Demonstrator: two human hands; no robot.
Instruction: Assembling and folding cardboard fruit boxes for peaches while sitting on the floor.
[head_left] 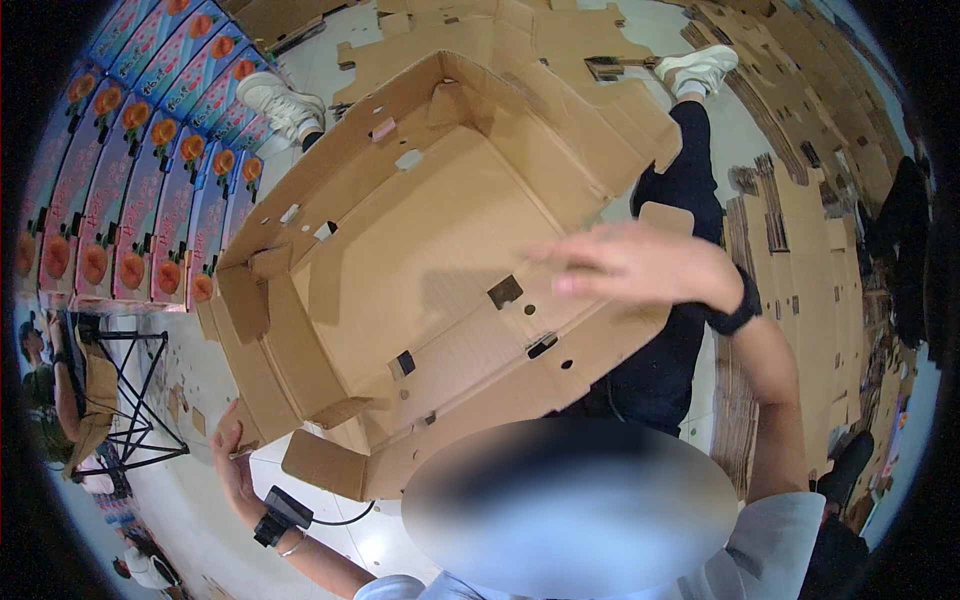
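A partly folded brown cardboard box (420, 260) lies tilted across my lap, its inside facing up. Its far and left walls stand up, while the near side lies lower, with punched holes and a loose rounded flap (325, 465). At the left corner my left hand (234, 460) grips the edge of an end flap; some of its fingers are hidden behind the cardboard. My right hand (645, 262) hovers over the right side of the box, fingers stretched out and slightly blurred, holding nothing. A dark band circles each wrist.
Stacked printed cartons (130, 200) with orange fruit pictures stand at the left. Flat cardboard sheets (800, 300) pile up on the right, and more cardboard (580, 35) lies ahead. A black folding frame (140, 390) and other people are at the far left.
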